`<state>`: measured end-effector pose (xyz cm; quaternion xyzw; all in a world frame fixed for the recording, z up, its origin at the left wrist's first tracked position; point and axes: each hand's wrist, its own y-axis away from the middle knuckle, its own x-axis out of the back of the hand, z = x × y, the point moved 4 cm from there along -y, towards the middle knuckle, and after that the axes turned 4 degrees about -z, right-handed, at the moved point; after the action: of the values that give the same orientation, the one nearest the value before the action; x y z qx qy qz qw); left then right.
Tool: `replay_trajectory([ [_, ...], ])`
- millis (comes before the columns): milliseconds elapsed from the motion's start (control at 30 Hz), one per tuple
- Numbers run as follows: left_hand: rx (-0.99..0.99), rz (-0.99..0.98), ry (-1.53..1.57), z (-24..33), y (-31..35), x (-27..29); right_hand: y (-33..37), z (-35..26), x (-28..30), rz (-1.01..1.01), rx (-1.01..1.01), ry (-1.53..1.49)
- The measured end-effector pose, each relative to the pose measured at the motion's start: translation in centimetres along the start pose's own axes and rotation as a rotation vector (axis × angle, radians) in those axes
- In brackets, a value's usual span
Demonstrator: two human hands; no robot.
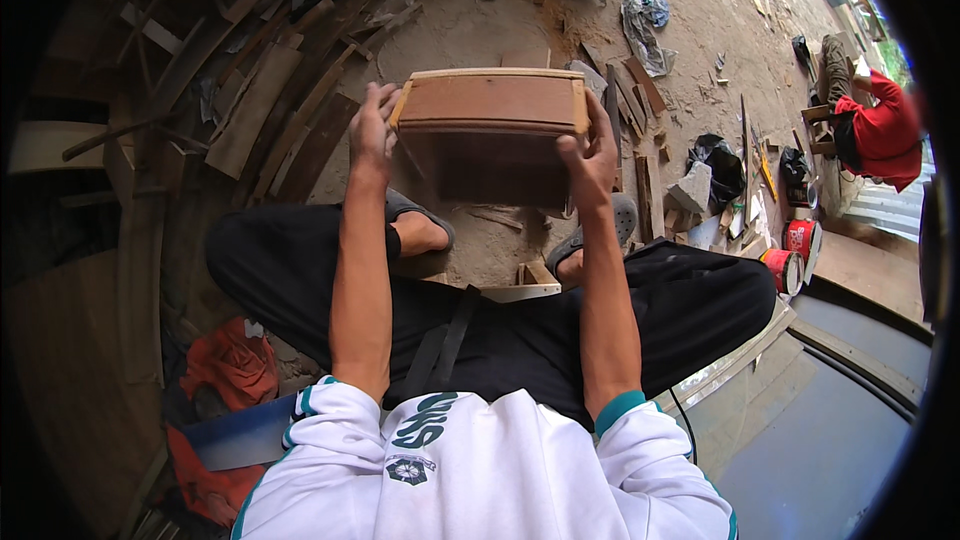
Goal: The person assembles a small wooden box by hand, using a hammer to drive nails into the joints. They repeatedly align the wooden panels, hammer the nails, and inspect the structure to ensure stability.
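Observation:
A brown wooden box (490,100) with paler wood along its top edge and corners is held up in front of me, above the ground between my feet. My left hand (373,125) presses on its left end, fingers up along the side. On the right end, my right hand (592,155) grips the side with the thumb on the near face and the fingers behind. The near face is dark and slightly blurred, and the inside of the box cannot be made out. A small piece of wood with a pale edge (520,292) lies below, by my lap.
Stacked boards (255,105) fill the left side. Crumpled plastic (648,30), wood offcuts (645,90), a concrete block (692,187) and red cans (785,270) lie to the right. A person in red (885,130) is at far right. Orange cloth (232,365) lies at lower left.

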<state>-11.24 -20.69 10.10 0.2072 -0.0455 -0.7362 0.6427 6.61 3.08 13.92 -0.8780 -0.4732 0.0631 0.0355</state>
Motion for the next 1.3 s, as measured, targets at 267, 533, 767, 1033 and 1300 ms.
replay_trajectory([
  [267,0.146,-0.064,-0.172,-2.9,4.3,-4.7,0.4,2.3,-7.7,0.368,-0.028,0.906],
  [533,0.005,-0.223,0.254,-4.9,4.8,-7.3,-1.0,3.6,-9.5,0.078,-0.046,0.857],
  [767,0.138,-0.071,0.317,-4.4,0.8,-2.9,-4.1,8.8,-1.0,-0.106,-0.375,0.603],
  [1033,0.232,-0.04,0.028,-4.9,-5.6,-1.2,3.0,21.6,5.9,-1.031,-1.167,0.851],
  [1300,0.278,-0.077,-0.009,-4.3,-7.7,0.1,5.5,25.7,3.1,-1.347,-0.979,1.12],
])
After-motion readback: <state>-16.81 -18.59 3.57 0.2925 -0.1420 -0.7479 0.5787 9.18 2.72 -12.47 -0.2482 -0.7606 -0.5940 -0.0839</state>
